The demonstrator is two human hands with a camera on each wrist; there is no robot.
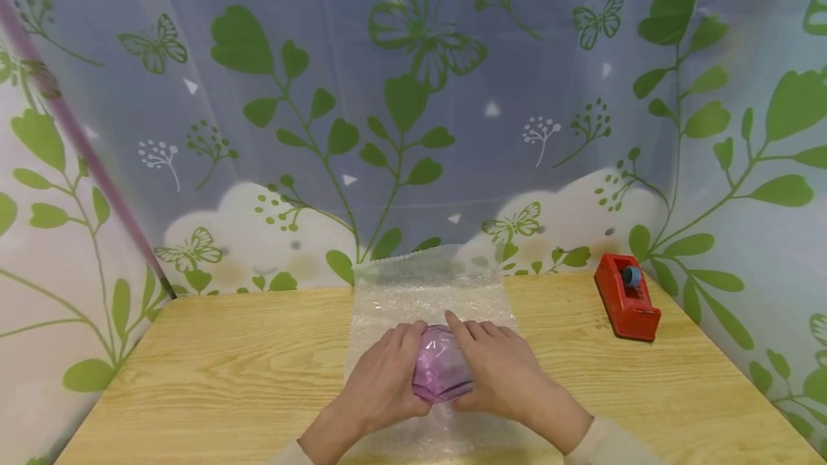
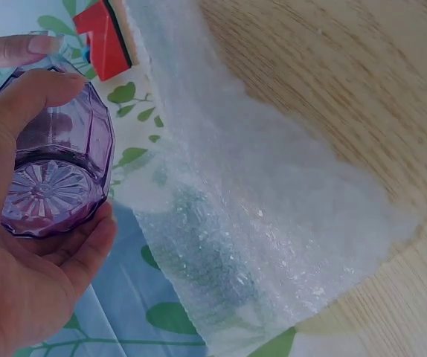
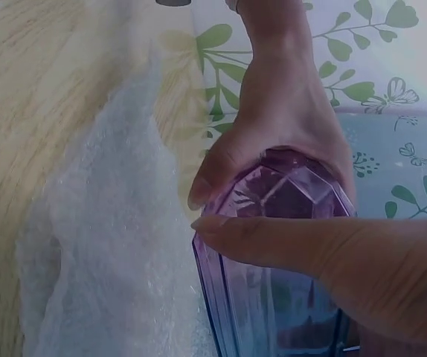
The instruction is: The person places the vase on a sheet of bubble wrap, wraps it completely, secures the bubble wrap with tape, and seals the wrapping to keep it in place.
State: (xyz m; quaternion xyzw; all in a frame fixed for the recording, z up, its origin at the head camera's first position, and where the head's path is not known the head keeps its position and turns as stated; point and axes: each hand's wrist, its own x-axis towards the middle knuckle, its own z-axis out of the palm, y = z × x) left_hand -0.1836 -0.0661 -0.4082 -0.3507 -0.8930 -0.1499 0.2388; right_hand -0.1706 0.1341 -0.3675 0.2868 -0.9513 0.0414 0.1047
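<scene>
A clear purple faceted glass (image 1: 442, 366) is held between both hands above a sheet of bubble wrap (image 1: 426, 436). The left hand (image 1: 386, 377) grips its left side, the right hand (image 1: 500, 372) its right side. In the left wrist view the glass (image 2: 57, 163) shows a starburst pattern on its base, with the left hand's (image 2: 20, 223) thumb and fingers curled round it. The right wrist view shows the right hand's (image 3: 332, 260) thumb laid across the facets of the glass (image 3: 273, 297); its other fingers are mostly hidden there.
A red tape dispenser (image 1: 629, 300) with a small blue roll stands at the back right of the wooden table (image 1: 220, 364). The bubble wrap's far end leans up against the printed curtain (image 1: 291, 128) behind the table.
</scene>
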